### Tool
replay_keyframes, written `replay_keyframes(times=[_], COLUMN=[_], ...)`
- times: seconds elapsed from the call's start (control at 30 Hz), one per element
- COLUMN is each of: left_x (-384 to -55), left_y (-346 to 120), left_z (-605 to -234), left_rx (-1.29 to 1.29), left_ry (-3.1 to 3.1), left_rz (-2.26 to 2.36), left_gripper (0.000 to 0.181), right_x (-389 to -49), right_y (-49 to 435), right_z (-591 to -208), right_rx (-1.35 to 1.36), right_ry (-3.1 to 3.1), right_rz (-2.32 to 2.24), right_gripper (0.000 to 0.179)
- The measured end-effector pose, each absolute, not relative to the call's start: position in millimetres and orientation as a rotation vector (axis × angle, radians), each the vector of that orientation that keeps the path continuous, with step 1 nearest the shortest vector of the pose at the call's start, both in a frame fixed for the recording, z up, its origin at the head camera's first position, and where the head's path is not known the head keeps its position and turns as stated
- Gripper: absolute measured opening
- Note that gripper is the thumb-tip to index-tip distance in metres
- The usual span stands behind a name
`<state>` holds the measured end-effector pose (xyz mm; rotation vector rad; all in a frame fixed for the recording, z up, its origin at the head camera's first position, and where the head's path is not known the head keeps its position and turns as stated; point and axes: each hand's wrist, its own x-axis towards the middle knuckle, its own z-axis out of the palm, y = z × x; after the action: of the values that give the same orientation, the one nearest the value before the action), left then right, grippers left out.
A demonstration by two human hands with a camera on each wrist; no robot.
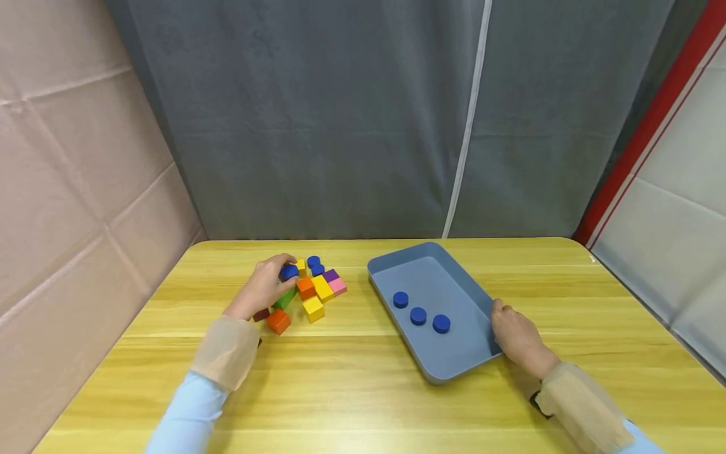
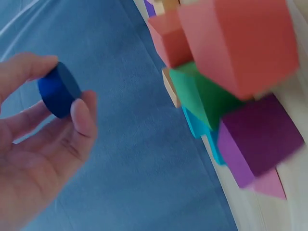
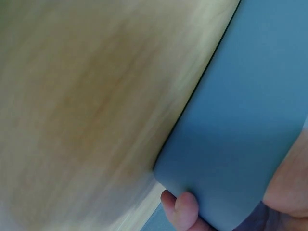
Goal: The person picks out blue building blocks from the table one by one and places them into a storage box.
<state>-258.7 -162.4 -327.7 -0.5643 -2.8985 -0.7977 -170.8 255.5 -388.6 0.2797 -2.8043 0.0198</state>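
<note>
My left hand (image 1: 262,289) pinches a round blue disc (image 2: 58,90) between thumb and fingers, lifted clear of the blocks in the left wrist view. Around it in the head view lies a cluster of blocks: green (image 1: 285,298), orange (image 1: 278,321), yellow (image 1: 314,309), purple (image 1: 331,275) and pink (image 1: 338,287). On the right, my right hand (image 1: 518,337) grips the side rim of a grey-blue tray (image 1: 428,271). Its fingertips (image 3: 186,211) and part of the palm show against the tray wall in the right wrist view. Three blue discs (image 1: 418,316) lie in the tray.
Two more blue discs (image 1: 314,261) sit at the back of the cluster, next to a yellow block (image 1: 301,268). The wooden table (image 1: 351,403) ends at a grey curtain (image 1: 317,126) behind. Pale padded panels (image 1: 74,157) stand to the left and right.
</note>
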Motion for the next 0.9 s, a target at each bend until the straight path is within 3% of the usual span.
replay_keyframes(times=[0.9], left_x=[-270], left_y=[-74], left_z=[-330], left_rx=[-1.038], left_ry=[-2.653], left_rz=[-0.817], left_gripper=[0.031], right_x=[-171], right_y=[260], right_z=[-390], right_rx=[0.263], right_ry=[-2.808], right_rz=[-0.004], right_gripper=[0.027])
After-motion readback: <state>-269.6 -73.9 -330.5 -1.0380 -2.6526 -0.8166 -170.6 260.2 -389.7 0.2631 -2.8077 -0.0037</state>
